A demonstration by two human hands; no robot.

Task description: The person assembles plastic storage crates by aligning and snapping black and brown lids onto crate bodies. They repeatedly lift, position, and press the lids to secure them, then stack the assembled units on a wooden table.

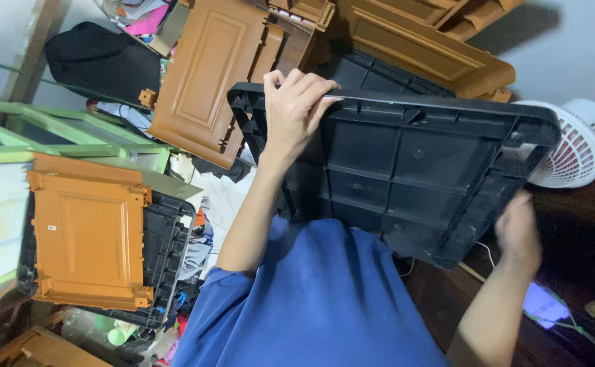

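A large black plastic panel (420, 163) with ribbed square cells is held tilted in front of my blue shirt (318, 306). My left hand (296, 109) is wrapped over its upper left edge, fingers curled around the rim. My right hand (518, 231) is blurred and sits at the panel's lower right corner. Whether it grips the edge or only touches it is not visible.
Orange-brown plastic door panels (209, 75) lean at the top, with more (420, 47) behind the black panel. Another orange panel on a black frame (90, 238) lies at left beside a green frame (60, 129). A white fan (572, 149) stands right; a lit phone (545, 306) lies lower right.
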